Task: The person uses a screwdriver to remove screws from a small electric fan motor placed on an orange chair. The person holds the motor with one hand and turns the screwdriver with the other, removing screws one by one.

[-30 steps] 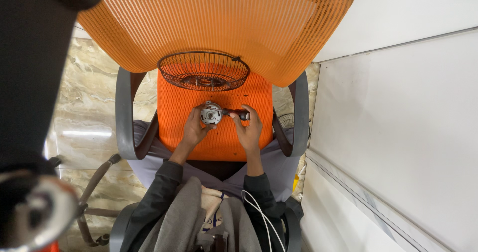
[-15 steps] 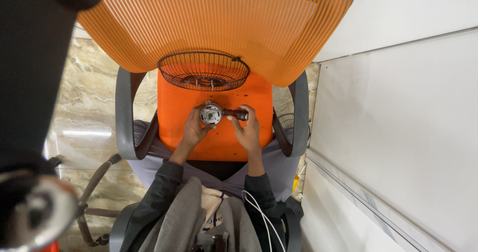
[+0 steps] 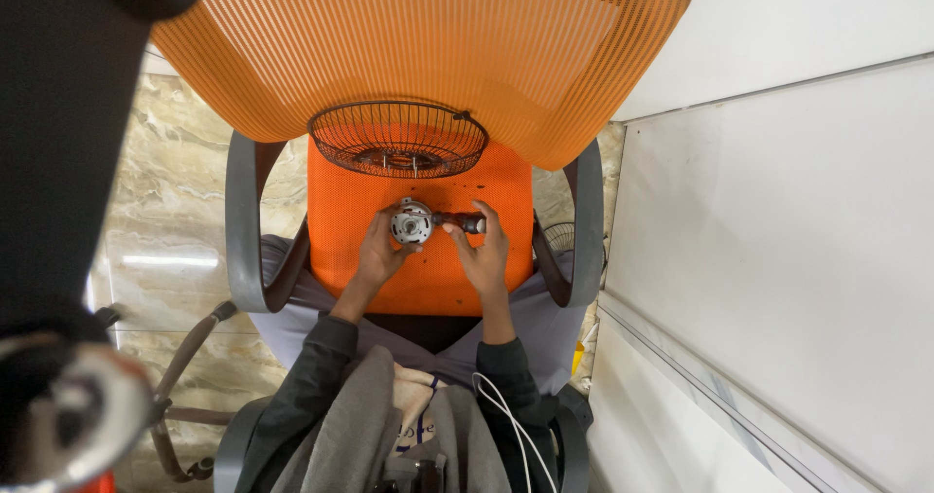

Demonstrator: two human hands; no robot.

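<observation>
My left hand (image 3: 377, 252) grips a small round silver motor (image 3: 412, 223) held just above the orange mesh seat (image 3: 428, 279) of a chair. My right hand (image 3: 484, 253) holds a dark-handled screwdriver (image 3: 461, 223) whose tip points left into the side of the motor. A black wire fan guard (image 3: 398, 139) lies on the seat behind the motor, against the orange backrest (image 3: 418, 36).
The chair has grey armrests (image 3: 242, 225) on both sides. A white wall and ledge (image 3: 778, 259) fill the right. Marbled floor tile (image 3: 165, 250) shows at left, with a dark blurred object (image 3: 58, 162) close to the camera. A white cable (image 3: 506, 410) runs over my grey jacket.
My right hand has shifted slightly left and turned a little on the screwdriver handle. The motor and left hand stay in place.
</observation>
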